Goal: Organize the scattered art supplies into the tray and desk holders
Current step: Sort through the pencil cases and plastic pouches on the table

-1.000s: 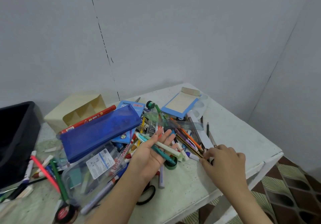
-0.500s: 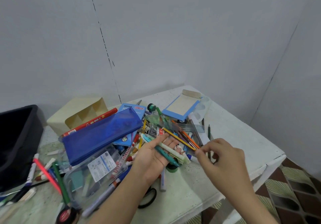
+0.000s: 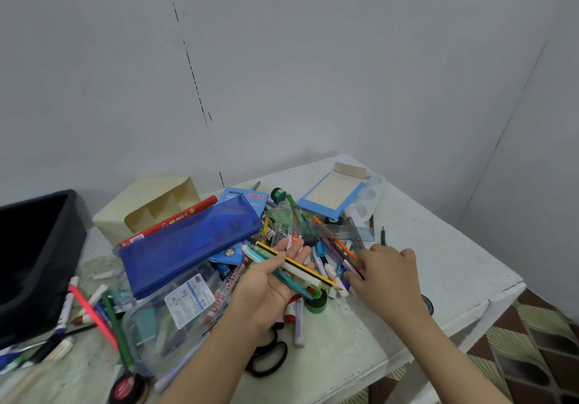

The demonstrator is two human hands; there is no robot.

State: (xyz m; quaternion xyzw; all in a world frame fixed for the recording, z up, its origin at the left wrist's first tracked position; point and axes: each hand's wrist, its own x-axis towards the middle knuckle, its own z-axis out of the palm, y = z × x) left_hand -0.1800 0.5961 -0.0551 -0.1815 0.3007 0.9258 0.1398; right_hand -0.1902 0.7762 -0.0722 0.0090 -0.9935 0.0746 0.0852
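My left hand [image 3: 269, 287] lies palm up over the middle of the table, holding a small bundle: a yellow-and-black pencil [image 3: 294, 262], a white pen and a teal pen. My right hand [image 3: 388, 275] reaches palm down into the pile of pens and pencils [image 3: 332, 247] just right of the bundle, fingers spread on them; whether it grips one is hidden. A black tray [image 3: 40, 256] stands at the far left. Behind the pile sits a cream desk holder [image 3: 150, 206] with open compartments.
A blue mesh pouch [image 3: 188, 244] and a clear plastic case [image 3: 175, 312] lie left of my hands. Black scissors [image 3: 269, 356] rest near the front edge. Loose markers [image 3: 91, 309] scatter at the left. A blue-framed pad [image 3: 335, 193] and a clear ruler [image 3: 351, 231] sit at the back.
The yellow-and-black pencil my right hand lifted from the pile now rests across my left palm. My right hand has gone back down onto the pile.
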